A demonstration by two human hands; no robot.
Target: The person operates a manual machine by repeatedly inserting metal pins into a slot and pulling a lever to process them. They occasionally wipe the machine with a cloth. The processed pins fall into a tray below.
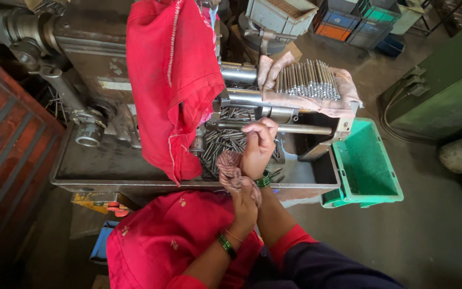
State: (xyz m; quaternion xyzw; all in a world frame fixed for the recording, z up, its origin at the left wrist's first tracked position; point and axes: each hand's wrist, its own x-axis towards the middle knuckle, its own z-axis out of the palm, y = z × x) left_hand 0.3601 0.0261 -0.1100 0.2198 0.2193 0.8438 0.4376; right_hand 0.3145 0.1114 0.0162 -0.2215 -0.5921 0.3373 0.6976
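Red cloth covers the person's lap at the bottom of the view, and just above it the left hand closes its fingers on the lower end of a pinkish rag, near the front edge of the machine tray. The right hand is up over the tray, fingers curled together in a fist on the rag's upper part, so the cloth runs between the two hands.

How far things have got: loose steel pins lie heaped in the tray behind the hands, while a neat row of pins already sits on a cloth at the tray's far right corner. My guess is the heap is what is left.

A red garment hangs over the machine body. An empty-looking green bin stands by the tray's right edge. Beyond lie a dusty concrete floor, stacked crates and a green cabinet.
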